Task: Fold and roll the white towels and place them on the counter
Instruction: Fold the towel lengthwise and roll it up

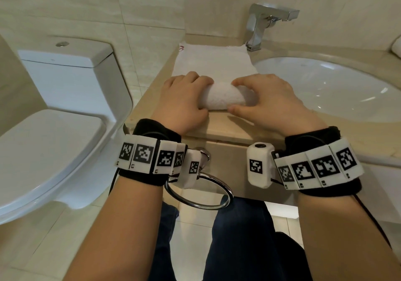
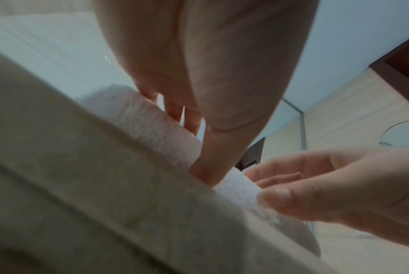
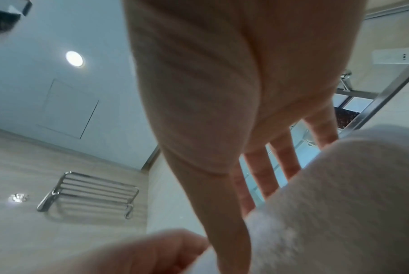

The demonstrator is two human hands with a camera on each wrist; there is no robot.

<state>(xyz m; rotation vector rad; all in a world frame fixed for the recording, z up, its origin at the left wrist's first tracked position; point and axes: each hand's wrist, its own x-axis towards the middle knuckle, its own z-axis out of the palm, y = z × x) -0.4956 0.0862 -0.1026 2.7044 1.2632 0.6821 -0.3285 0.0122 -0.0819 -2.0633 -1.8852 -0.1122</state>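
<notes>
A white towel lies on the beige counter [image 1: 225,128] left of the sink. Its near part is wound into a thick roll [image 1: 223,98]; the flat rest [image 1: 213,64] stretches away toward the wall. My left hand [image 1: 205,94] grips the roll's left end, fingers curled over the top and thumb at the front. My right hand [image 1: 235,95] grips the right end the same way. In the left wrist view the left thumb [image 2: 210,166] presses against the roll [image 2: 151,126]. In the right wrist view the right fingers [image 3: 254,176] reach over the roll [image 3: 339,194].
A white basin [image 1: 325,85] with a chrome faucet [image 1: 264,20] sits right of the towel. A toilet [image 1: 65,107] stands to the left, below counter level. A chrome towel ring [image 1: 199,194] hangs from the counter front. Something white [image 1: 396,46] shows at the far right edge.
</notes>
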